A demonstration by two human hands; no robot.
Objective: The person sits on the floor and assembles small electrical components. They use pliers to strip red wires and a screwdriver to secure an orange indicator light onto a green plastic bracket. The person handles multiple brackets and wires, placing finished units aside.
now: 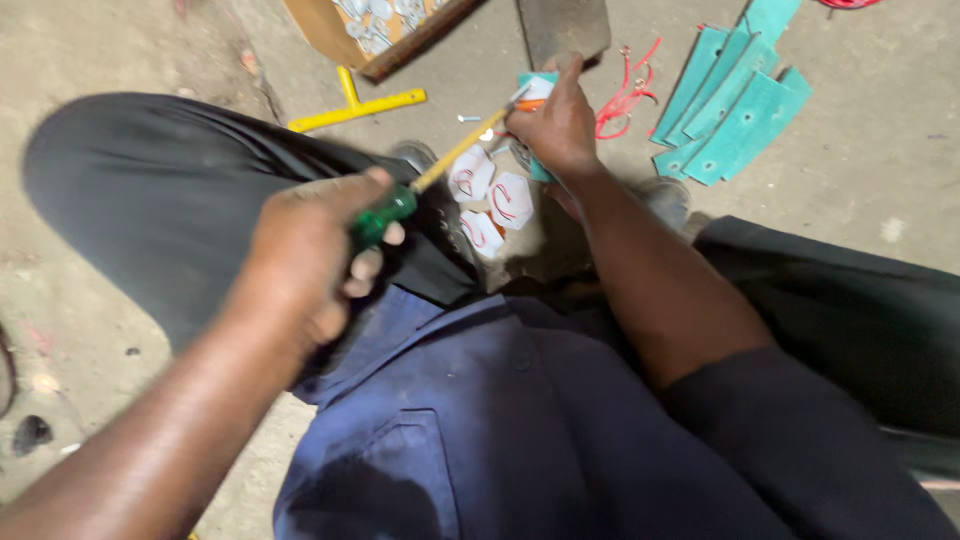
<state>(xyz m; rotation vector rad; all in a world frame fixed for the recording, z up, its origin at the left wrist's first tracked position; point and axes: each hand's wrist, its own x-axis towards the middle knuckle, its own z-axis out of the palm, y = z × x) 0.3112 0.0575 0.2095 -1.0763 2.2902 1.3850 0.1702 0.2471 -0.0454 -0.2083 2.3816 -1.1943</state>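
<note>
My left hand (pixel 315 250) grips the green handle of a screwdriver (pixel 400 205). Its yellowish shaft runs up and right to the spot where my right hand (pixel 560 125) is. My right hand holds a small teal plate (pixel 538 88) with a white part and an orange wire on it. The screwdriver tip meets this piece at my right fingers. Below the piece, several white hexagonal parts with red wire loops (pixel 492 200) lie on the floor between my knees.
A stack of teal strips (pixel 735 100) lies at the upper right, with loose red wire (pixel 628 95) beside it. A yellow T-shaped tool (pixel 355 105), a cardboard box of metal parts (pixel 375 25) and a flat metal blade (pixel 562 28) lie on the concrete floor ahead.
</note>
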